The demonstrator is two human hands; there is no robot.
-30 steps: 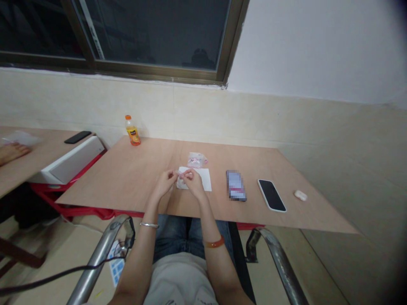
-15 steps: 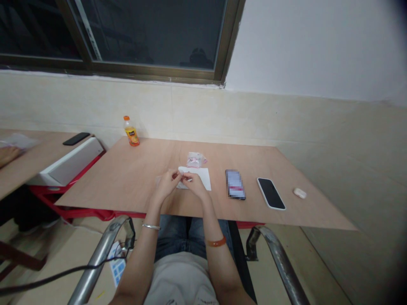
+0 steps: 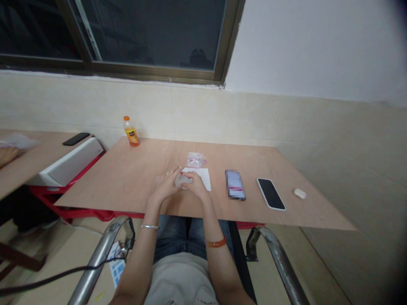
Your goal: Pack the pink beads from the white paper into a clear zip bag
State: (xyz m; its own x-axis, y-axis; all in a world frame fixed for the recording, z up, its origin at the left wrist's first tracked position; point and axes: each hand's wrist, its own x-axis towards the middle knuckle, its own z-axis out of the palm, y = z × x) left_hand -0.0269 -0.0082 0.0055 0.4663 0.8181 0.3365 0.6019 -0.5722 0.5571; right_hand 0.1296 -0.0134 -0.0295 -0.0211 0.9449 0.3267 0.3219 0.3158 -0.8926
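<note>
Over a white sheet of paper (image 3: 205, 180), my two hands meet around a small see-through piece of plastic that looks like a little bag (image 3: 182, 180). My left hand (image 3: 167, 185) has its fingers stretched forward along the far side of the plastic, thumb on the near side. My right hand (image 3: 196, 184) curls toward it from the right, thumb and fingertips at its edge. Fine contents, if any, are too small to make out. Just beyond the paper lies another clear packet (image 3: 194, 160) with pink bits.
Right of the paper lie a phone with a lit, blurred screen (image 3: 235, 184), a white-edged dark phone (image 3: 271, 194) and a small white case (image 3: 299, 193). An orange drink bottle (image 3: 132, 133) stands at the back left. Another person's hand (image 3: 9, 155) is on the neighbouring table.
The fingers of my left hand have gone from a pinch to stretched out. My hands have parted slightly, and more of the clear plastic shows between them.
</note>
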